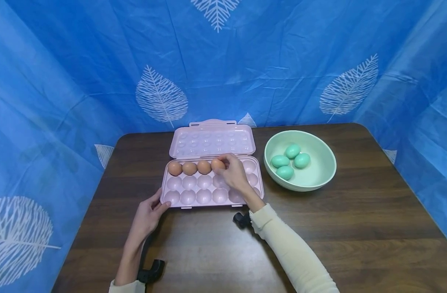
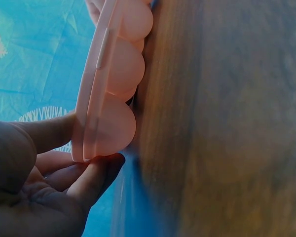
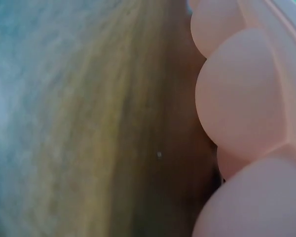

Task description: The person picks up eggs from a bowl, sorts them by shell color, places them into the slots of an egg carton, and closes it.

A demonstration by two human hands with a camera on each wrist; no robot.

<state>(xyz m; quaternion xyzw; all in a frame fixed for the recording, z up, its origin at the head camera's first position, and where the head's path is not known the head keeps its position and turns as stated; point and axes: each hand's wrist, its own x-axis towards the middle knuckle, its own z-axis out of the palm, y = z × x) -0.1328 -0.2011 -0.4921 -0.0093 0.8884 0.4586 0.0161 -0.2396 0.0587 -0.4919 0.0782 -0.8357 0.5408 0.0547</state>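
A pink plastic egg box (image 1: 188,207) lies on the table with its lid (image 1: 213,140) folded back behind it. Three brown eggs (image 1: 189,168) sit in a line from the left end of its back row. My right hand (image 1: 235,175) reaches over the box and pinches another brown egg (image 1: 218,164) at the cup just right of them. With thumb on the rim and fingers against its side and underside, my left hand (image 1: 148,213) grips the near left corner; the left wrist view shows this hold on the box (image 2: 116,123). In the right wrist view the box's rounded cups (image 3: 241,94) show, but no hand.
To the right of the box stands a pale green bowl (image 1: 323,162) holding several green eggs (image 1: 292,151). The dark wooden table (image 1: 355,228) ends at a blue curtain (image 1: 267,61) with white leaf prints. Black straps with camera mounts (image 1: 151,272) sit at the wrists.
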